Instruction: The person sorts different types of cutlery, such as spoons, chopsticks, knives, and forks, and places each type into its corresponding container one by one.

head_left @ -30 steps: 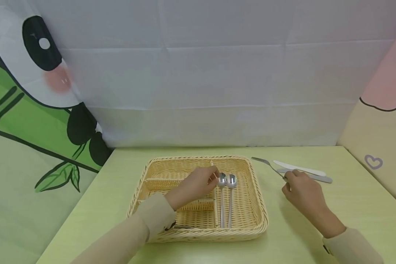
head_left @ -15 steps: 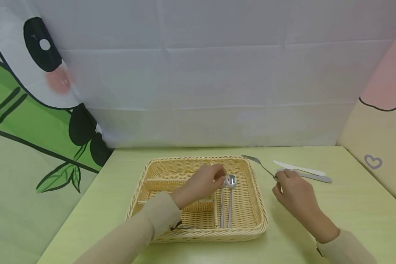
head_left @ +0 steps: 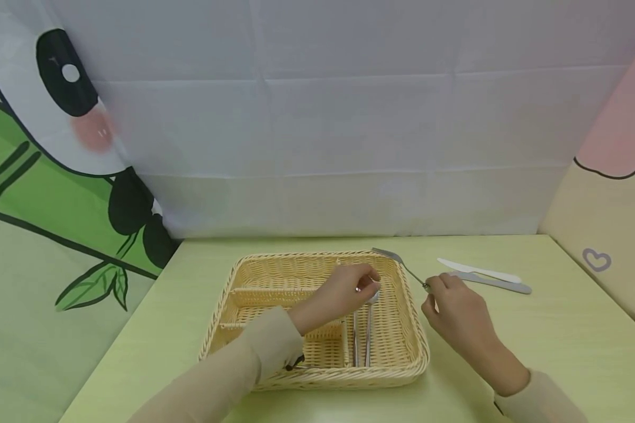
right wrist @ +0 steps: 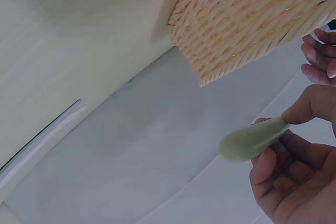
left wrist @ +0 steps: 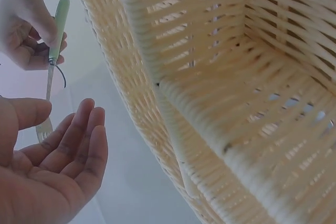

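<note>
My right hand (head_left: 457,311) pinches a fork (head_left: 393,257) by its pale green handle (right wrist: 252,140) between thumb and fingers. The fork's tines point left, over the far right corner of the wicker basket (head_left: 296,255). Above the basket's right compartment hovers my left hand (head_left: 344,288). In the left wrist view its thumb and loosely bent fingers stand apart, with nothing held; the tines appear beyond them. Below the left hand two spoons (head_left: 368,338) lie side by side in that compartment, their bowls partly hidden by its fingers.
Two table knives (head_left: 489,282) lie on the table to the right of the basket. Woven dividers (head_left: 345,343) split the basket into compartments. A thin metal piece (head_left: 306,367) shows in the near left one. White cloth (head_left: 296,129) hangs behind the table.
My right hand has moved left with the fork, bringing the tines over the basket's rim. The left hand has shifted right, now covering part of the spoons.
</note>
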Demonstrator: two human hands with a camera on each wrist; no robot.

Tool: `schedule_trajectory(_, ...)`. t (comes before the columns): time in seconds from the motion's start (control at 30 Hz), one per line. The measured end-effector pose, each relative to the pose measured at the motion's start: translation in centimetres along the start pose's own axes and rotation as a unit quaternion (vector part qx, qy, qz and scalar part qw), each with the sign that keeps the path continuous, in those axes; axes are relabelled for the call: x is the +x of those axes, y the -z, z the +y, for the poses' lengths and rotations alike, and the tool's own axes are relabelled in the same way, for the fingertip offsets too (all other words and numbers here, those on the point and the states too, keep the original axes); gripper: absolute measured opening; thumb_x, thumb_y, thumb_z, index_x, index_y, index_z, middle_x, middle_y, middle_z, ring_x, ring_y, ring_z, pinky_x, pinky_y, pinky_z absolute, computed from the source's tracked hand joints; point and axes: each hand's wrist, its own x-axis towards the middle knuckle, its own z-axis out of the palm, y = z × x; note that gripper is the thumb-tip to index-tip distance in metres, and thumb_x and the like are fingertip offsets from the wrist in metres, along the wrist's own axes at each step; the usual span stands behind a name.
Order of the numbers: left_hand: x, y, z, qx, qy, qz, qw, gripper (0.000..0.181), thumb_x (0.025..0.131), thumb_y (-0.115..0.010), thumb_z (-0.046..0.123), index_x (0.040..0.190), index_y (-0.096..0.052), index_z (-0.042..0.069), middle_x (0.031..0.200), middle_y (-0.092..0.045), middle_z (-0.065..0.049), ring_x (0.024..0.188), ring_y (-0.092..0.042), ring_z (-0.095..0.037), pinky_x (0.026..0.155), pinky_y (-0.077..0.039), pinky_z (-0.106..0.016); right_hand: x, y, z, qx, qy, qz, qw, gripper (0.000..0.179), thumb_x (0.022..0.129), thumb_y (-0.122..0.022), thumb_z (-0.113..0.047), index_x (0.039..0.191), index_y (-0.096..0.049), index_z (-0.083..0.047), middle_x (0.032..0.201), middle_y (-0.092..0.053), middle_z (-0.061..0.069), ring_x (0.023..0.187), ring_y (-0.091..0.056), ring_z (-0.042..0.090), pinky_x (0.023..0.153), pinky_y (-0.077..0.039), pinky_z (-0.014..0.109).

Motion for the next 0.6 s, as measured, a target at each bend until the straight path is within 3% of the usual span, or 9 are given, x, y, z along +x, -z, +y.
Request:
schedule_trajectory(0.37, 0.6, -0.7, 0.7, -0.024, -0.008, 0.012, 0.9996, 0.027, 0.096, -0.047, 0.029, 0.112, -0.059, 0.012, 0.094, -0.067, 0.001, 0.082, -0.061, -0.005, 0.067, -0.047, -0.018, 0.4, 0.0, -1.5, 0.009, 0.019, 0.010, 0.9997, 0.012, 0.065, -0.061, 0.001, 0.077, -0.062, 0.001, 0.067, -0.057, 0.006, 0.055, -0.044, 0.011, 0.041, -0.032, 0.017)
schedule_trajectory(0.6, 0.7, -0.8, 1.0, -0.074, -0.012, 0.024, 0.9969, 0.024, 0.097, -0.045, 0.028, 0.109, -0.059, 0.013, 0.093, -0.067, 0.002, 0.077, -0.060, -0.005, 0.060, -0.045, -0.018, 0.6, 0.0, -2.1, 0.008, 0.027, 0.005, 0.9996, 0.013, 0.067, -0.063, -0.001, 0.079, -0.063, 0.002, 0.069, -0.058, 0.007, 0.055, -0.046, 0.012, 0.041, -0.033, 0.015)
